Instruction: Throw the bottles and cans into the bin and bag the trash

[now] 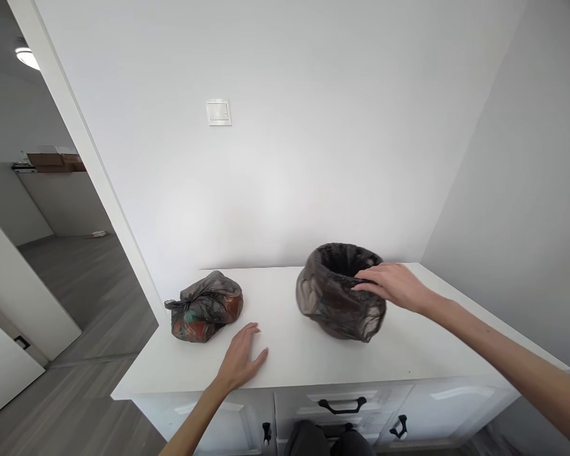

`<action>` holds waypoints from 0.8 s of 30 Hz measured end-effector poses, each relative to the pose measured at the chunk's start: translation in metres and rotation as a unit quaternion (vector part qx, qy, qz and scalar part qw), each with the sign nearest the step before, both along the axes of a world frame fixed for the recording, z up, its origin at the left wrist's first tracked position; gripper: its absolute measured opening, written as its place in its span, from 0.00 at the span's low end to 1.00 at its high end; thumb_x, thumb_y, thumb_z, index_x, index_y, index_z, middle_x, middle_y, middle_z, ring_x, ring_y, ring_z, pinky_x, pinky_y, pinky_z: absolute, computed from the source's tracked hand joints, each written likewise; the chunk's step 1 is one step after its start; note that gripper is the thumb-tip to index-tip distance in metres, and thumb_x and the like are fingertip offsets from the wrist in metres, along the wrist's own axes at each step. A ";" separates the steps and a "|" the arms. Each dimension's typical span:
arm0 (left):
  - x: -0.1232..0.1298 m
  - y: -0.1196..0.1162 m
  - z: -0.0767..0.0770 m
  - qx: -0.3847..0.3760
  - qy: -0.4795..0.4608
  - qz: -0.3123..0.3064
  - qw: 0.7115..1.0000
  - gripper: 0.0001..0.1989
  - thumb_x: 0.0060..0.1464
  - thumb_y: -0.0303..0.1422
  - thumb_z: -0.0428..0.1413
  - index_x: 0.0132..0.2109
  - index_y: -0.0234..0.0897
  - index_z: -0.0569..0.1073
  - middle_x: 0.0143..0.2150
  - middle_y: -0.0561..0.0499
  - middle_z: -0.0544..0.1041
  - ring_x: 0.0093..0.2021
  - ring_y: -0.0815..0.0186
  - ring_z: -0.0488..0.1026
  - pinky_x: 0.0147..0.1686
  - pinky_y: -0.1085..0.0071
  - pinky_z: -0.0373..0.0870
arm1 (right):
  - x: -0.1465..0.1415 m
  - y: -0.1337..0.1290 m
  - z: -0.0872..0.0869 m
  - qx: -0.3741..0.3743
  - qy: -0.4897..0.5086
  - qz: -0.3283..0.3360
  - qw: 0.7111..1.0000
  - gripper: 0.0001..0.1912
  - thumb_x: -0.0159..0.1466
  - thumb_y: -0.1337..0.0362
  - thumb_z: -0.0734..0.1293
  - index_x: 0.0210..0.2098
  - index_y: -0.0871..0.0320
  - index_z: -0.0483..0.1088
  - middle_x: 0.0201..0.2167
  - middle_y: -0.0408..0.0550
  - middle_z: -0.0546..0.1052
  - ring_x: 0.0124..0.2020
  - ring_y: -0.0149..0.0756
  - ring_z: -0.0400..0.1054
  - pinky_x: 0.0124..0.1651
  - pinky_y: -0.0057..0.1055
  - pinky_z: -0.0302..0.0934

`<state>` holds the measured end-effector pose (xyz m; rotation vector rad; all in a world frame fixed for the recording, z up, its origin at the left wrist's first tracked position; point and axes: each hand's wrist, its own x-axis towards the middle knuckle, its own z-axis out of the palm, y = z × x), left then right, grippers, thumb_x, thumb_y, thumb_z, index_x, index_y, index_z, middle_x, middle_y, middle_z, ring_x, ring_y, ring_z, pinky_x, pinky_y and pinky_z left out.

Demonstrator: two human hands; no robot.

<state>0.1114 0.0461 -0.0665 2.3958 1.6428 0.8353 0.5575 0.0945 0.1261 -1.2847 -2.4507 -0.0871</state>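
A bin lined with a black plastic bag (335,304) is at the middle right of the white cabinet top, its mouth open and tilted. My right hand (392,285) grips the right side of its rim, fingers pressed on the black plastic. At the left lies a knotted black bag (206,310), with reddish and greenish items showing through. Just right of this bag, my left hand (241,358) rests palm down on the cabinet top, thumb and fingers apart, holding nothing.
The white cabinet top (275,361) meets the wall behind, where a light switch (218,113) is mounted. Black handles (342,405) are on the cabinet front. A doorway opens at the left. My knees show at the bottom.
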 end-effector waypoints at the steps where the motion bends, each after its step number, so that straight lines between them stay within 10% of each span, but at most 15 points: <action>1: 0.000 0.001 -0.001 0.000 0.006 -0.002 1.000 0.20 0.64 0.45 0.54 0.58 0.43 0.67 0.68 0.42 0.69 0.68 0.50 0.66 0.65 0.48 0.66 | 0.017 0.005 -0.004 0.004 -0.018 -0.031 0.999 0.29 0.72 0.37 0.53 0.45 0.46 0.79 0.39 0.48 0.84 0.40 0.51 0.76 0.39 0.41 0.64; 12: 0.001 0.003 -0.009 0.006 0.036 -0.004 0.999 0.20 0.67 0.46 0.50 0.61 0.43 0.67 0.70 0.44 0.68 0.72 0.53 0.61 0.69 0.48 0.61 | 0.165 0.064 -0.041 0.036 -0.017 -0.284 0.958 0.45 0.66 0.29 0.52 0.51 0.60 0.80 0.39 0.70 0.82 0.36 0.55 0.76 0.33 0.45 0.58; 18: 0.001 0.005 -0.011 0.003 0.046 -0.002 0.999 0.21 0.68 0.45 0.49 0.63 0.44 0.66 0.71 0.45 0.67 0.73 0.53 0.59 0.70 0.47 0.59 | 0.104 0.029 -0.071 0.226 0.057 -0.180 0.956 0.31 0.75 0.47 0.51 0.57 0.63 0.73 0.56 0.69 0.74 0.58 0.58 0.69 0.60 0.53 0.60; 24: 0.003 0.004 -0.010 -0.003 0.054 -0.001 0.999 0.22 0.69 0.44 0.48 0.65 0.43 0.64 0.72 0.46 0.66 0.74 0.55 0.58 0.72 0.48 0.57 | 0.008 -0.012 -0.193 0.024 0.103 -0.087 0.991 0.23 0.73 0.51 0.54 0.54 0.54 0.73 0.66 0.59 0.66 0.66 0.52 0.62 0.65 0.53 0.61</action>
